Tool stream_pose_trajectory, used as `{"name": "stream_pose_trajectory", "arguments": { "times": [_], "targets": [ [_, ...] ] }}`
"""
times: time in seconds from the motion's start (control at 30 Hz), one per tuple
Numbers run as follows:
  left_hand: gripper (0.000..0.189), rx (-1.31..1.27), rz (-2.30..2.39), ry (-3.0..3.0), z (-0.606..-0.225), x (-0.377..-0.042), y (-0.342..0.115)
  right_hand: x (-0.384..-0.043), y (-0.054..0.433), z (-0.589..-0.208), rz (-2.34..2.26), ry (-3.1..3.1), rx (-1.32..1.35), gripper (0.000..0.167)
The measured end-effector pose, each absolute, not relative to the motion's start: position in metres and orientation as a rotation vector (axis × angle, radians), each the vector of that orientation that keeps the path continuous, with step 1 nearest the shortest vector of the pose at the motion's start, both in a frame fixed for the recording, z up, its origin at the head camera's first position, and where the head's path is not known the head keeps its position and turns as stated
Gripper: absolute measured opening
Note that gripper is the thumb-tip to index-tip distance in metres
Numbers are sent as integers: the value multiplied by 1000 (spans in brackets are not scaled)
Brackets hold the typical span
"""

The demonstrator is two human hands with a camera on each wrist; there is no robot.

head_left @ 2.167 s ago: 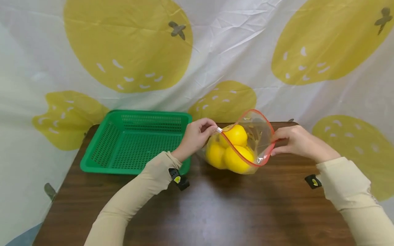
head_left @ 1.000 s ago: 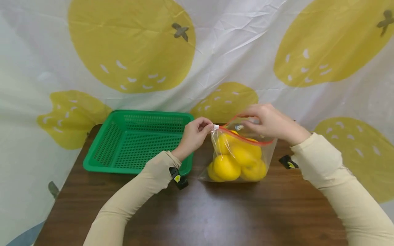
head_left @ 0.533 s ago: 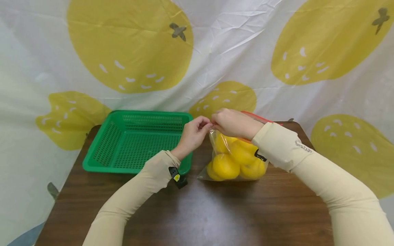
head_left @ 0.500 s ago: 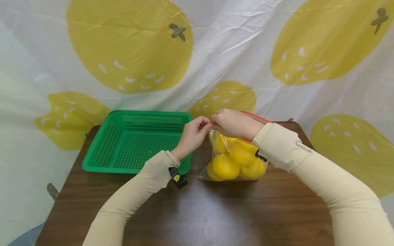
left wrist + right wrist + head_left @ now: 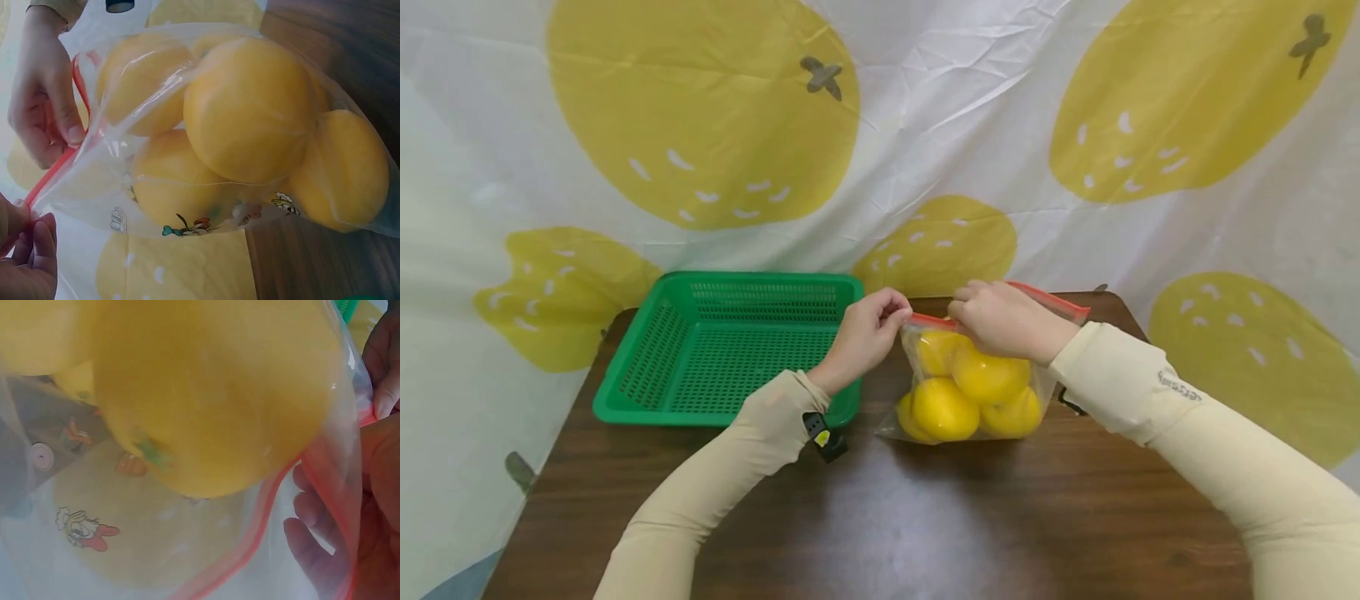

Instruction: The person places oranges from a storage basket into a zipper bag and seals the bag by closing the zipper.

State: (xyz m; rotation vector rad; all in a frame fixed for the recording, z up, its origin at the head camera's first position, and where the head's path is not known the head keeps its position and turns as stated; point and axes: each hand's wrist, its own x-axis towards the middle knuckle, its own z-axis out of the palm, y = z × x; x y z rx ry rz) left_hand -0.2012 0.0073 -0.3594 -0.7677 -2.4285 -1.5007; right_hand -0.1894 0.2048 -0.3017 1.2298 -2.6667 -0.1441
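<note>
A clear zip bag (image 5: 891, 430) with a red zip strip (image 5: 934, 322) stands on the table, holding several round yellow fruits (image 5: 946, 408). My left hand (image 5: 861, 337) pinches the left end of the strip between thumb and fingers. Further right along the strip, my right hand (image 5: 1003, 321) pinches it; the white slider is hidden there. Between the hands the strip runs as a single line. Right of the right hand the mouth is parted, as the right wrist view shows around its fingers (image 5: 306, 512). Small cartoon prints (image 5: 187, 226) mark the bag in the left wrist view.
A green slotted basket (image 5: 730, 417) sits left of the bag, close beside my left hand. The brown wooden table (image 5: 895, 533) extends in front. Behind hangs a white cloth (image 5: 940, 100) with large yellow fruit prints.
My right hand left the bag's right side, came over to the slider at the left corner, and has since slid rightward along the red strip. My left hand keeps pinching the left end.
</note>
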Motion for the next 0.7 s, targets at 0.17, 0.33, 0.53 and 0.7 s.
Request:
{"name": "stream_pose_trajectory", "arguments": {
  "times": [0.17, 0.33, 0.53, 0.7],
  "targets": [
    [10, -831, -1443, -2505, -356, -205, 5, -189, 209, -304, -146, -2664, 1239, 3],
    [14, -982, -1351, -2577, -343, -212, 9, -189, 209, -304, -65, -2720, 1252, 6],
    [18, -1265, -1028, -2595, -341, -217, 26, -191, 211, -305, 80, -2786, 1241, 8],
    [12, -1214, -987, -2475, -348, -214, 29, -191, 212, -305, 134, -2746, 1263, 8]
  ]
}}
